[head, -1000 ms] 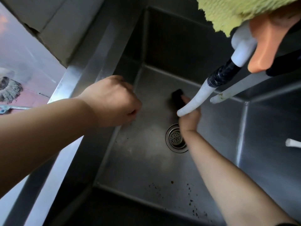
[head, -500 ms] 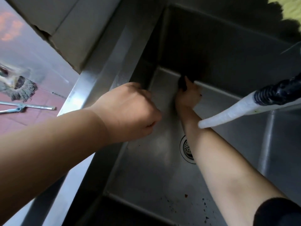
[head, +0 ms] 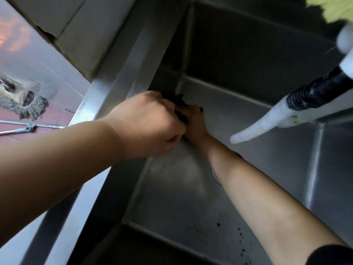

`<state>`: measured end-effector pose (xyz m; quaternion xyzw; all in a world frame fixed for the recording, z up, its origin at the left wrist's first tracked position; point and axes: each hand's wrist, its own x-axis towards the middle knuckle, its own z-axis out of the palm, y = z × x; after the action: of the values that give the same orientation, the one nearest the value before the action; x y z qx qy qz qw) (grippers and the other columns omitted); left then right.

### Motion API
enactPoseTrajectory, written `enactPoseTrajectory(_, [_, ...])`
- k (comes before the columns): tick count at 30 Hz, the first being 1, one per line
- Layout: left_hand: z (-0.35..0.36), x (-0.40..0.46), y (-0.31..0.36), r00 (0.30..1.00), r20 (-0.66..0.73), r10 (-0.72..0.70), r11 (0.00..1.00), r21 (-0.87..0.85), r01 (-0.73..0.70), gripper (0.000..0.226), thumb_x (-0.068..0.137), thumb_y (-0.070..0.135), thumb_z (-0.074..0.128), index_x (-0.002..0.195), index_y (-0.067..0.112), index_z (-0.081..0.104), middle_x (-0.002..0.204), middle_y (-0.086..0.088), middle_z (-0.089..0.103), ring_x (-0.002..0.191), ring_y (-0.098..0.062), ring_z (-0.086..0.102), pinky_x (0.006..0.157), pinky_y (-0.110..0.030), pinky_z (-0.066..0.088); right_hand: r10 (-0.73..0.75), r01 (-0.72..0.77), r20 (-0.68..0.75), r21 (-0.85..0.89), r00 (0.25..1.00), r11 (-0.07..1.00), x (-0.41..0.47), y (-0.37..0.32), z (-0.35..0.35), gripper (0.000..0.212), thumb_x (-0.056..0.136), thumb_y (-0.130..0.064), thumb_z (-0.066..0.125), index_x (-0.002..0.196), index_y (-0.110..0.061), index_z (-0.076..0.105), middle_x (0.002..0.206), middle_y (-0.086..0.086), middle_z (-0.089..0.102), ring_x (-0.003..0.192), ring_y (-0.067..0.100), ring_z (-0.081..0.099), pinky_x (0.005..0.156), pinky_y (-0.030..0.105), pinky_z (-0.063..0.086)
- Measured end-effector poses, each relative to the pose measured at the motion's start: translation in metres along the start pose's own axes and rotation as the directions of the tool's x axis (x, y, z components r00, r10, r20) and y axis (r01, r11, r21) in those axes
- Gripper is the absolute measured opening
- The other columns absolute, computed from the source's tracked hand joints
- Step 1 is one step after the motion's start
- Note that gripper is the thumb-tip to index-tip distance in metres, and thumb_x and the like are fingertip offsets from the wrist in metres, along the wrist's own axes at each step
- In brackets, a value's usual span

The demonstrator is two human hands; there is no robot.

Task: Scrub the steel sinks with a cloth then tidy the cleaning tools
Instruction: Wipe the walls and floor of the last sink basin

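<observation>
While the right hand point(head: 194, 121) reaches deep into the brushed steel sink basin point(head: 257, 131), its fingers press a crumpled black cloth point(head: 180, 108) into the far left corner where floor and walls meet; how those fingers lie on the cloth cannot be told, since the left hand hides them. Loosely fisted, the left hand point(head: 150, 123) rests at the smooth steel rim, holding nothing visible. A white hose with a ribbed black collar point(head: 282, 113) slants in from the right. Dark specks dot the near floor. A fuzzy yellow cloth point(head: 332, 10) is cut off top right, a grey stringy mop head point(head: 28, 108) lies outside left.
</observation>
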<state>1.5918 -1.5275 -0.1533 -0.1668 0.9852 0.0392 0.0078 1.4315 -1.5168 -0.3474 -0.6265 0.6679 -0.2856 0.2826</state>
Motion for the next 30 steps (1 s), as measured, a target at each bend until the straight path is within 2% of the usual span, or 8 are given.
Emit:
enactPoseTrajectory(3, [0.0, 0.001, 0.0, 0.998, 0.067, -0.008, 1.0, 0.014, 0.007, 0.019, 0.081, 0.029, 0.05, 0.075, 0.021, 0.065, 0.071, -0.001, 0.063, 0.076, -0.026, 0.06, 0.076, -0.033, 0.045, -0.086, 0.091, -0.06, 0.087, 0.994, 0.992, -0.048, -0.015, 0.016, 0.014, 0.073, 0.007, 0.065, 0.084, 0.002, 0.073, 0.089, 0.02, 0.071, 0.085, 0.035, 0.066, 0.078, 0.033, 0.047])
enactPoseTrajectory(6, [0.003, 0.002, -0.001, 0.989, 0.147, -0.021, 0.997, 0.081, 0.009, 0.021, 0.085, 0.037, 0.048, 0.089, 0.024, 0.064, 0.085, 0.003, 0.064, 0.089, -0.022, 0.058, 0.085, -0.033, 0.041, -0.127, 0.125, 0.031, 0.069, 0.991, 0.99, -0.092, -0.02, 0.034, 0.033, 0.077, 0.009, 0.062, 0.101, -0.011, 0.074, 0.108, 0.008, 0.071, 0.101, 0.029, 0.063, 0.09, 0.045, 0.046])
enactPoseTrajectory(10, [0.003, 0.001, 0.001, 0.99, 0.133, -0.041, 0.996, 0.081, 0.03, 0.018, 0.085, 0.03, 0.048, 0.085, 0.021, 0.064, 0.083, -0.003, 0.062, 0.087, -0.027, 0.057, 0.085, -0.036, 0.042, -0.211, 0.204, 0.109, 0.067, 0.971, 0.977, -0.151, -0.035, 0.047, 0.045, 0.07, 0.01, 0.062, 0.102, -0.018, 0.073, 0.106, -0.001, 0.072, 0.101, 0.019, 0.055, 0.084, 0.05, 0.045])
enactPoseTrajectory(16, [0.002, 0.001, 0.007, 0.987, 0.124, -0.101, 0.99, 0.108, 0.088, 0.01, 0.077, 0.024, 0.052, 0.074, 0.017, 0.06, 0.074, -0.007, 0.059, 0.077, -0.032, 0.056, 0.079, -0.035, 0.043, -0.132, 0.096, 0.546, 0.094, 0.827, 0.991, -0.234, -0.038, 0.049, 0.028, 0.085, -0.006, 0.058, 0.104, -0.02, 0.073, 0.115, 0.006, 0.066, 0.115, 0.026, 0.049, 0.099, 0.032, 0.027])
enactPoseTrajectory(18, [0.002, 0.001, 0.007, 0.987, 0.112, -0.112, 0.989, 0.112, 0.1, 0.006, 0.074, 0.021, 0.057, 0.07, 0.017, 0.058, 0.068, -0.006, 0.057, 0.071, -0.031, 0.055, 0.076, -0.032, 0.042, -0.026, -0.001, 0.588, 0.045, 0.808, 0.999, -0.233, -0.043, 0.038, 0.028, 0.082, -0.001, 0.059, 0.098, -0.017, 0.075, 0.108, 0.01, 0.064, 0.106, 0.021, 0.049, 0.093, 0.028, 0.031])
enactPoseTrajectory(21, [0.004, 0.001, 0.007, 0.989, 0.114, -0.099, 0.988, 0.126, 0.084, 0.006, 0.073, 0.021, 0.058, 0.068, 0.018, 0.057, 0.066, -0.005, 0.058, 0.072, -0.031, 0.055, 0.075, -0.032, 0.043, 0.109, -0.2, 0.393, 0.198, 0.913, 0.96, -0.205, -0.045, 0.0, 0.018, 0.071, 0.014, 0.062, 0.079, 0.004, 0.073, 0.085, 0.021, 0.067, 0.083, 0.026, 0.061, 0.082, 0.03, 0.045])
enactPoseTrajectory(25, [0.006, 0.001, 0.004, 0.99, 0.102, -0.096, 0.99, 0.109, 0.084, 0.006, 0.074, 0.022, 0.058, 0.071, 0.018, 0.061, 0.069, -0.005, 0.06, 0.075, -0.031, 0.057, 0.075, -0.033, 0.044, 0.196, -0.192, -0.043, 0.08, 0.98, 0.978, -0.124, -0.005, -0.06, 0.041, 0.077, 0.016, 0.049, 0.106, -0.003, 0.07, 0.108, 0.018, 0.066, 0.104, 0.03, 0.058, 0.089, 0.002, 0.031])
enactPoseTrajectory(30, [0.007, 0.002, 0.003, 0.988, 0.119, -0.102, 0.988, 0.124, 0.087, 0.008, 0.075, 0.023, 0.058, 0.076, 0.019, 0.065, 0.072, -0.005, 0.061, 0.075, -0.031, 0.058, 0.075, -0.035, 0.044, 0.363, -0.348, 0.01, -0.256, 0.932, 0.902, -0.058, 0.044, -0.065, 0.049, 0.089, -0.01, 0.046, 0.138, -0.017, 0.043, 0.142, 0.008, 0.043, 0.132, 0.027, 0.036, 0.109, 0.031, 0.027])
